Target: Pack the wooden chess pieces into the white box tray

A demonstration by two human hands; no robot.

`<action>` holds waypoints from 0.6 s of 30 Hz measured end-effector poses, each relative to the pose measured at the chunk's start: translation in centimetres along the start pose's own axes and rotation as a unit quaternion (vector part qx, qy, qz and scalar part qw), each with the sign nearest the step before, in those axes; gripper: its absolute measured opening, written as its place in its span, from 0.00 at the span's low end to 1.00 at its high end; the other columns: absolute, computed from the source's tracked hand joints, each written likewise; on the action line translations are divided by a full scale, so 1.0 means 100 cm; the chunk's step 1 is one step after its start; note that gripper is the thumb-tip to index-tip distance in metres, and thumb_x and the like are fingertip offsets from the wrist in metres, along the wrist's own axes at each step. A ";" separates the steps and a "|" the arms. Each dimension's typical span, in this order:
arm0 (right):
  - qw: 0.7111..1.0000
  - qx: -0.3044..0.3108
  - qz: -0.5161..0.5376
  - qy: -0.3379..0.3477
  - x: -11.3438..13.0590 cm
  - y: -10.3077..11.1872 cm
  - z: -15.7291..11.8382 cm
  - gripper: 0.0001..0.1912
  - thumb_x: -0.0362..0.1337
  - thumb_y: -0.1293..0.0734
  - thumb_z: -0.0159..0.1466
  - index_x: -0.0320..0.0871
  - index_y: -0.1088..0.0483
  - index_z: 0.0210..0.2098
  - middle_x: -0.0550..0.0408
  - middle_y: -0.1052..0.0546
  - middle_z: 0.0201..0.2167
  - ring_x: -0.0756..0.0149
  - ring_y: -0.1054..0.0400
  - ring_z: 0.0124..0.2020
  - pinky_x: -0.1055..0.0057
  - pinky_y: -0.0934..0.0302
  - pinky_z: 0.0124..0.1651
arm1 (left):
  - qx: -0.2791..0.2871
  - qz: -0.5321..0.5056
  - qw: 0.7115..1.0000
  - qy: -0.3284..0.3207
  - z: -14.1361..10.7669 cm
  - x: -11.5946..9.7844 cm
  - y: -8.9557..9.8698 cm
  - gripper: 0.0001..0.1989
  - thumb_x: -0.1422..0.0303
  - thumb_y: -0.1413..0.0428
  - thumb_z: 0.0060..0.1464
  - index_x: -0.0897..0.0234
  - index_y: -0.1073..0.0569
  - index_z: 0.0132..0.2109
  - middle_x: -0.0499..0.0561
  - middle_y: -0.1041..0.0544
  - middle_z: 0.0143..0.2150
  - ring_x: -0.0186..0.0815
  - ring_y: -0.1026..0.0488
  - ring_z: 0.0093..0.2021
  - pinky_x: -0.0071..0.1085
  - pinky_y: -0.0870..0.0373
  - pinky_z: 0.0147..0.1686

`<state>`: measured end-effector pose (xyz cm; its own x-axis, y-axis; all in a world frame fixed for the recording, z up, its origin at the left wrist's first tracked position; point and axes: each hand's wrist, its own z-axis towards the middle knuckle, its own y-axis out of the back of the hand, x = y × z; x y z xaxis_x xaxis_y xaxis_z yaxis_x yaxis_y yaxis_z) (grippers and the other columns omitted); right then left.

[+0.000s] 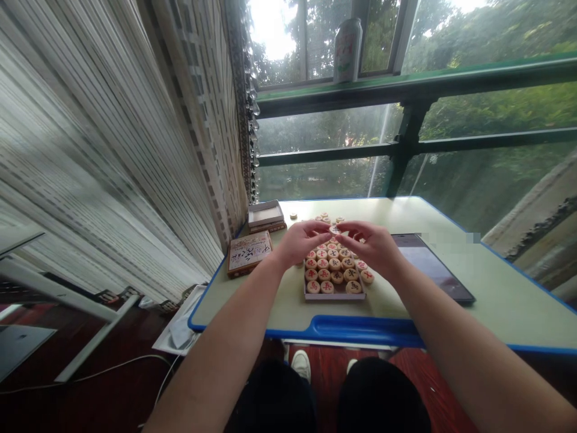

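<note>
Between the fingertips of my left hand (303, 240) and my right hand (368, 242) is a round Chinese chess piece (335, 230) with a dark character on its face. Both hands are closed on it, thumbs and fingers pinching from either side. Below them lies a shallow box tray (336, 296) holding rows of wooden pieces with red and dark characters. One spot in its front row has no piece. My hands hide the tray's far part. Several loose pieces (367, 276) lie along its right side, and more (325, 216) are scattered beyond my hands.
A decorated box (249, 252) lies at the table's left, with an open box (265, 213) behind it. A dark tablet (433, 267) rests on the right. The table (505, 288) has a blue edge. A can (348, 51) stands on the window ledge; a curtain (135, 120) hangs left.
</note>
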<state>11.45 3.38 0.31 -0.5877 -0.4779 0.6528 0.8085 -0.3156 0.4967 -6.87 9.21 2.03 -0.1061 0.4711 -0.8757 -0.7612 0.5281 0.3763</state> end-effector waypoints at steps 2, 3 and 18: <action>1.000 0.010 -0.001 -0.020 0.001 0.001 -0.001 0.20 0.48 0.34 0.58 0.40 0.26 0.42 0.49 0.22 0.34 0.65 0.30 0.28 0.66 0.32 0.31 | 0.006 0.008 1.000 0.010 0.000 0.000 0.000 0.19 0.61 0.42 0.50 0.69 0.25 0.46 0.58 0.23 0.43 0.37 0.26 0.41 0.39 0.28 0.44; 0.999 0.018 -0.005 -0.029 0.002 0.001 -0.001 0.20 0.49 0.34 0.58 0.40 0.26 0.43 0.49 0.22 0.34 0.65 0.30 0.28 0.66 0.32 0.30 | 0.009 0.013 1.000 0.014 0.000 -0.001 0.000 0.19 0.62 0.41 0.50 0.69 0.25 0.46 0.58 0.23 0.42 0.38 0.26 0.41 0.39 0.28 0.43; 0.977 0.171 -0.125 -0.010 0.005 0.007 -0.008 0.10 0.43 0.33 0.55 0.45 0.26 0.33 0.52 0.25 0.37 0.63 0.33 0.35 0.66 0.39 0.39 | -0.103 0.288 0.946 -0.111 0.000 0.014 0.000 0.12 0.80 0.48 0.46 0.67 0.21 0.35 0.51 0.21 0.32 0.30 0.27 0.31 0.27 0.28 0.34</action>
<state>11.71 2.29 0.53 -0.7691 -0.4032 0.4959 0.5837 -0.1269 0.8020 -7.00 9.82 0.78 -0.4211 0.7878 -0.4495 -0.7291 0.0007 0.6844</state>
